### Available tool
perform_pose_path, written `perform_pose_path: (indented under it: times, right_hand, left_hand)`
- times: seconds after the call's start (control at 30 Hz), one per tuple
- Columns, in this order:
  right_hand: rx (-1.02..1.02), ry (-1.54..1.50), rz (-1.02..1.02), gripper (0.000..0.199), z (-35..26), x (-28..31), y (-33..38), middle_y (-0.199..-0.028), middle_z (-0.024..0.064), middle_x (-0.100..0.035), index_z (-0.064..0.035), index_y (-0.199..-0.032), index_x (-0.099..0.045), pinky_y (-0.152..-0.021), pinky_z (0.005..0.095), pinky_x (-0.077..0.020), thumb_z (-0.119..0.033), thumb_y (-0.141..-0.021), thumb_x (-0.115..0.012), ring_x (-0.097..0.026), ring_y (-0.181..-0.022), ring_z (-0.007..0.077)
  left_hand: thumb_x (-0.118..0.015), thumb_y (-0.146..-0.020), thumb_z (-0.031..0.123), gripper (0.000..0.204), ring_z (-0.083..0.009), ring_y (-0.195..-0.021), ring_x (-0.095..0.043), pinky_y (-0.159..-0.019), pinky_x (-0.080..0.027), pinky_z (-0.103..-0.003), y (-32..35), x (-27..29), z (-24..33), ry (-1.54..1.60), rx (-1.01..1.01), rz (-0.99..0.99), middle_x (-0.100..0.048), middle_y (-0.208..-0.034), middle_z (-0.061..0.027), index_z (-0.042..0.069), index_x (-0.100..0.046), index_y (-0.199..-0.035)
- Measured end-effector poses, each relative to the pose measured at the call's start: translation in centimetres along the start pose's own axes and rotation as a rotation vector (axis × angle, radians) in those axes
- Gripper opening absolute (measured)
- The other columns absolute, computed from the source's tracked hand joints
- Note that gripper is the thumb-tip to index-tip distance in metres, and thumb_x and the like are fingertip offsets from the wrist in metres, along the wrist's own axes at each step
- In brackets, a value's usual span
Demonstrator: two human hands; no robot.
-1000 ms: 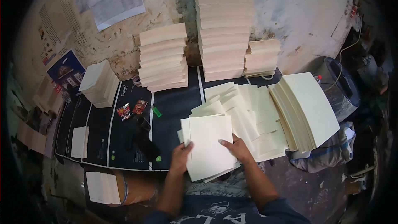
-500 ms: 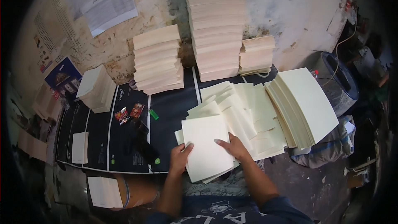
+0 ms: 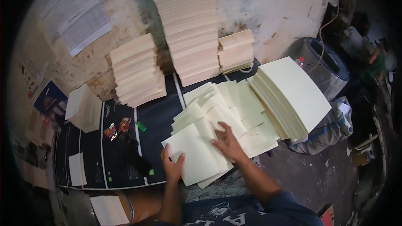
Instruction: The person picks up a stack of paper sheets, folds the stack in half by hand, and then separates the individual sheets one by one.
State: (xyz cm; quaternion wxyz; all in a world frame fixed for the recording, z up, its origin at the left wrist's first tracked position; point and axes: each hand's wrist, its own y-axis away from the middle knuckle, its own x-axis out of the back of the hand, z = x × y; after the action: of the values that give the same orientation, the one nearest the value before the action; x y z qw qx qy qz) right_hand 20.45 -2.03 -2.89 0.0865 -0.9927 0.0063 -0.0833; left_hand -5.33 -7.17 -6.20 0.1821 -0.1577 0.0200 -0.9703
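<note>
We see the left hand (image 3: 173, 166) gripping the near left edge of the top cream sheet (image 3: 193, 156), thumb on its upper face and the other fingers hidden under it. The right hand (image 3: 226, 141) lies flat on the fanned spread of cream sheets (image 3: 234, 106) just right of that top sheet, fingers stretched out and pressing down, clasping nothing.

We take the dark table (image 3: 155, 119) as our landmark. The top sheet sits at the table's near right corner, overhanging the front edge, and it rests on the lower end of the fanned spread. Beyond the spread, at the table's right end, a thick slanted stack of sheets (image 3: 293, 94) leans outward. Along the table's far edge, against the wall, stand 3 piles of folded paper: a tall pile (image 3: 190, 29) in the middle, a lower pile (image 3: 136, 71) to its left and a short pile (image 3: 236, 51) to its right. Near the table's centre lie 2 small red wrappers (image 3: 117, 127) and a green bit (image 3: 141, 126).
</note>
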Motion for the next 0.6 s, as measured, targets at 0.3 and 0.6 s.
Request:
perform_pose_path:
  times: [0.3,0.6]
  right_hand:
    - [0.050,1.206,0.232,0.066,8.0,9.5,-4.9,-0.134,0.0296,-0.049,0.0045,-0.130,-0.051,-0.108,0.0541,-0.0312,-0.051,-0.095,-0.048,-0.045,-0.126,0.0445]
    - [-0.267,0.888,-0.043,0.081,6.5,10.2,-6.5,-0.145,0.0289,-0.037,0.0029,-0.139,-0.042,-0.113,0.0486,-0.0259,-0.063,-0.092,-0.042,-0.035,-0.136,0.0423]
  left_hand:
    - [-0.064,-0.088,0.018,0.064,-0.0412,-0.142,-0.024,-0.115,-0.023,-0.048,0.5,-2.9,-2.2,-0.237,-0.177,0.060,-0.022,-0.152,-0.0267,-0.001,-0.036,-0.143]
    - [-0.057,-0.091,0.023,0.049,-0.0454,-0.134,-0.035,-0.112,-0.025,-0.051,0.1,-2.5,-1.2,-0.494,-0.243,0.000,-0.037,-0.144,-0.0303,-0.004,-0.052,-0.131]
